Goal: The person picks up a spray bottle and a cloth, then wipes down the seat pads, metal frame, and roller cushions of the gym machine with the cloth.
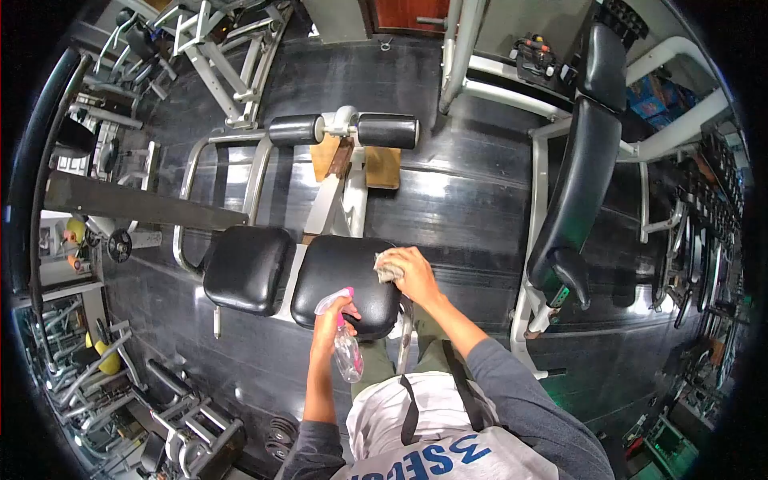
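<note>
My left hand [332, 320] is wrapped round a clear spray bottle [349, 356] with a pink and white trigger head, held over the near edge of a black padded seat [340, 268]. At the seat's upper right edge, my right hand [410, 272] grips a crumpled light cloth [389, 270], which seems to touch the padding. A second black pad [248, 270] lies just left of the seat. Beyond them, two black foam rollers [387, 130] sit on a pale metal frame.
A long black bench pad [578, 188] on a white frame stands at the right. A brown-grey beam [144, 200] reaches in from the left. Gym machines [184, 416] fill the lower left, weight plates [280, 436] lie near my left elbow, and dumbbell racks line the far right.
</note>
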A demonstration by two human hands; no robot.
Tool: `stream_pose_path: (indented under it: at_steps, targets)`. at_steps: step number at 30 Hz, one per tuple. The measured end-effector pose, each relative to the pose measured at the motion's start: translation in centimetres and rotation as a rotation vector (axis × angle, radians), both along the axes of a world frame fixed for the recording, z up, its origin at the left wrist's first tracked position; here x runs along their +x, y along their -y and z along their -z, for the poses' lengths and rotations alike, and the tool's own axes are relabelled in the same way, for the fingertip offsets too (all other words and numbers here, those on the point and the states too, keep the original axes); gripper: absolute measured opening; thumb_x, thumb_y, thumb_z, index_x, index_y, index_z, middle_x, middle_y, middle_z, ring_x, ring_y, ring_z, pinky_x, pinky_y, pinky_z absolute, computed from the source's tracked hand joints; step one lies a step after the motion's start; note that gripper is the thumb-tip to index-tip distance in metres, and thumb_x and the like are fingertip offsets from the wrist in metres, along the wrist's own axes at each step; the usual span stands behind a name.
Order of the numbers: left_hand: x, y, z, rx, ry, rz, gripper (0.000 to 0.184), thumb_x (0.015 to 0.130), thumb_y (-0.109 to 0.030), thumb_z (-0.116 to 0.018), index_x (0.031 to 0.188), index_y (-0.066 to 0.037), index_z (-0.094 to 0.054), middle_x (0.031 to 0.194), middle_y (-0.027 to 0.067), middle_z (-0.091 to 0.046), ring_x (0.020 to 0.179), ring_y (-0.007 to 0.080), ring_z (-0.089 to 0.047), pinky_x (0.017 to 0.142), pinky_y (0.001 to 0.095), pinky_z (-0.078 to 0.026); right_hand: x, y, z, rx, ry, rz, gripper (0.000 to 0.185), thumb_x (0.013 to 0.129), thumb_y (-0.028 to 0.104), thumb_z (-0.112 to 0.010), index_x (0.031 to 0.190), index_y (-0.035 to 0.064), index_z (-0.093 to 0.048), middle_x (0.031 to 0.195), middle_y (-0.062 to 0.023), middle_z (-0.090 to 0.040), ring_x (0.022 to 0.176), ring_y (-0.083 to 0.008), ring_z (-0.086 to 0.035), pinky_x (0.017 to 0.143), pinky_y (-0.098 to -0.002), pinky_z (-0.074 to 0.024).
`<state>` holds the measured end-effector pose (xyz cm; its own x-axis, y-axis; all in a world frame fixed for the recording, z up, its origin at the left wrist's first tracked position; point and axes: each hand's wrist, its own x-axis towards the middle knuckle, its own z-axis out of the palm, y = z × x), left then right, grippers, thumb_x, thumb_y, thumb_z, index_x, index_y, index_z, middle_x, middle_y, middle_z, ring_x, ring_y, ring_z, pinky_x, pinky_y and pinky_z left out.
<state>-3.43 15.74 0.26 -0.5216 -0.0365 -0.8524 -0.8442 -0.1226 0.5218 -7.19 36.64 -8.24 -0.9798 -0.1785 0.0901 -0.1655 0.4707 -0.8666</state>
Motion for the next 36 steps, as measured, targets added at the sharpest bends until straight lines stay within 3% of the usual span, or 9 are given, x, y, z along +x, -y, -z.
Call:
stream_pose_path:
  at_steps: [11, 14, 17, 19, 23, 28, 32, 34, 36]
  targets:
    - [0.3, -2.6, 1.1, 0.023, -0.03, -0.04, 0.033, 0.088, -0.029, -0.054, 0.087, 0.004, -0.059, 0.072, 0.0152, -0.062, 0.039, 0.021, -0.054, 0.042, 0.0326, -0.05, -6.9, -0.5, 7.6, -0.207, 0.436, -0.002, 0.024, 0.072, 0.003, -0.06, 0.092, 0.0106, -0.073, 0.095, -0.0104, -0.069, 0.088, -0.0293, -0.067, 0.08, -0.0354, -0.0522]
    - [-0.3, -3.2, 0.7, -0.048, -0.064, 0.002, 0.036, 0.087, -0.027, -0.054, 0.097, 0.007, -0.059, 0.07, 0.0161, -0.063, 0.037, 0.0217, -0.053, 0.039, 0.0334, -0.049, -4.8, -0.9, 4.3, -0.299, 0.306, 0.066, 0.029, 0.069, -0.002, -0.059, 0.092, 0.0103, -0.072, 0.095, -0.0102, -0.068, 0.087, -0.0298, -0.067, 0.079, -0.0353, -0.0522]
    - [0.0, -3.0, 0.9, -0.074, -0.032, 0.032, 0.034, 0.085, -0.034, -0.056, 0.081, 0.0, -0.057, 0.069, 0.0166, -0.062, 0.036, 0.021, -0.051, 0.038, 0.0335, -0.047, -1.5, -1.3, 1.4, -0.134, 0.203, 0.118, 0.042, 0.061, -0.008, -0.06, 0.096, 0.0127, -0.071, 0.102, -0.0066, -0.067, 0.099, -0.0281, -0.063, 0.089, -0.0355, -0.0475]
    - [0.0, -3.0, 0.9, -0.086, -0.028, -0.017, 0.036, 0.086, -0.024, -0.055, 0.103, 0.008, -0.058, 0.07, 0.0182, -0.064, 0.035, 0.0226, -0.051, 0.035, 0.033, -0.046, 0.4, -1.2, 1.2, -0.174, 0.227, 0.149, 0.044, 0.061, -0.01, -0.058, 0.096, 0.0128, -0.07, 0.103, -0.0061, -0.067, 0.1, -0.0276, -0.062, 0.091, -0.0353, -0.0462]
    - [-0.1, -2.8, 1.1, -0.079, -0.011, -0.016, 0.036, 0.087, -0.023, -0.055, 0.103, 0.008, -0.058, 0.07, 0.0181, -0.064, 0.036, 0.0227, -0.052, 0.034, 0.0323, -0.045, -1.3, -1.4, 3.4, -0.311, 0.131, 0.151, 0.046, 0.061, -0.014, -0.057, 0.1, 0.0064, -0.069, 0.104, -0.0107, -0.067, 0.099, -0.0291, -0.064, 0.087, -0.0354, -0.0504]
    - [-0.4, -2.8, 0.8, -0.07, -0.027, 0.001, 0.041, 0.087, -0.023, -0.055, 0.112, 0.009, -0.055, 0.07, 0.0187, -0.064, 0.035, 0.0229, -0.052, 0.034, 0.0323, -0.046, -3.8, -0.6, 8.3, -0.43, 0.571, 0.217, 0.028, 0.077, -0.002, -0.061, 0.102, 0.0093, -0.069, 0.1, -0.0104, -0.069, 0.097, -0.0235, -0.067, 0.083, -0.0321, -0.0516]
    - [-0.4, -2.6, 1.2, -0.032, -0.019, -0.021, 0.042, 0.087, -0.022, -0.055, 0.114, 0.009, -0.054, 0.07, 0.019, -0.063, 0.034, 0.0227, -0.051, 0.034, 0.0325, -0.046, -1.2, -0.9, 6.8, -0.376, 0.549, 0.335, 0.032, 0.077, -0.001, -0.062, 0.107, 0.01, -0.067, 0.102, -0.0106, -0.069, 0.098, -0.0234, -0.067, 0.086, -0.0316, -0.0495]
    - [-0.4, -2.6, 1.2, -0.077, -0.018, 0.031, 0.036, 0.084, -0.033, -0.057, 0.076, 0.002, -0.057, 0.069, 0.0186, -0.062, 0.034, 0.0208, -0.051, 0.038, 0.0352, -0.049, 0.6, -0.7, 5.7, -0.382, 0.528, 0.389, 0.034, 0.076, -0.003, -0.062, 0.108, 0.0091, -0.065, 0.104, -0.0119, -0.066, 0.102, -0.028, -0.064, 0.087, -0.0344, -0.0483]
    - [-0.5, -2.6, 1.0, -0.074, -0.018, 0.046, 0.036, 0.084, -0.033, -0.057, 0.076, 0.002, -0.057, 0.069, 0.0188, -0.062, 0.034, 0.0205, -0.051, 0.038, 0.0352, -0.049, 3.0, -0.2, 4.6, -0.336, 0.418, 0.444, 0.036, 0.075, -0.005, -0.061, 0.108, 0.0091, -0.063, 0.105, -0.013, -0.064, 0.102, -0.0317, -0.062, 0.087, -0.0366, -0.0476]
